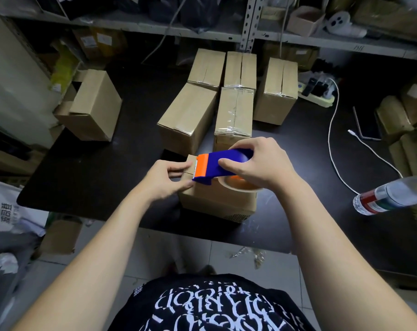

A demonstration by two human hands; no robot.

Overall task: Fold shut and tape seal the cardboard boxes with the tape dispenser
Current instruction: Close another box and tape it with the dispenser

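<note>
A small cardboard box (217,204) sits at the near edge of the dark counter (95,168). The right hand (257,163) is wrapped around a blue and orange tape dispenser (217,167), held on top of this box with its orange end toward the box's left edge. The left hand (164,180) pinches that left edge, fingers on top and thumb on the side. Behind the box stand five taped boxes (235,115); to its right lies a clear bottle (391,198).
</note>
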